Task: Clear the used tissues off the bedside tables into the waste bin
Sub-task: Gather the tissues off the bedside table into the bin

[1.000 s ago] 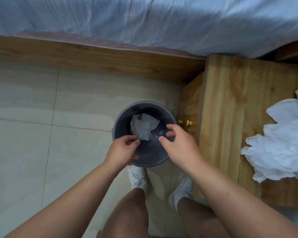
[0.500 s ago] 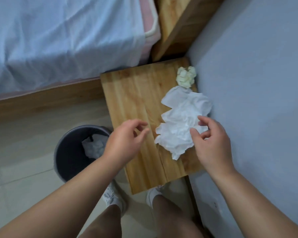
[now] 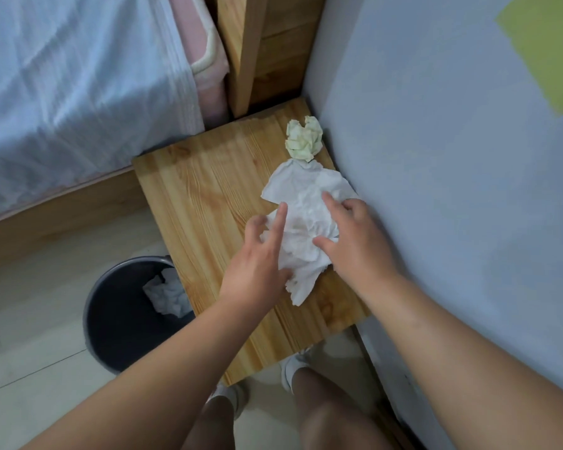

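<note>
A large crumpled white tissue (image 3: 303,206) lies on the wooden bedside table (image 3: 202,196), near the wall side. My left hand (image 3: 260,258) rests on its left edge with fingers spread. My right hand (image 3: 355,238) presses on its right part, fingers apart and curling onto the paper. Neither hand has lifted it. A small yellowish tissue ball (image 3: 304,138) sits at the table's far corner by the wall. The dark grey waste bin (image 3: 111,323) stands on the floor left of the table, with a white tissue (image 3: 168,295) inside.
A bed with a pale blue sheet (image 3: 78,92) fills the upper left, its wooden frame running along the floor. A wooden headboard (image 3: 257,47) rises behind the table. The grey wall (image 3: 452,157) bounds the table's right side. My shoes and legs stand below the table's near edge.
The view swung from the bin up to the bedside table. Both hands left the bin, reached over the table and came down onto the large white tissue.
</note>
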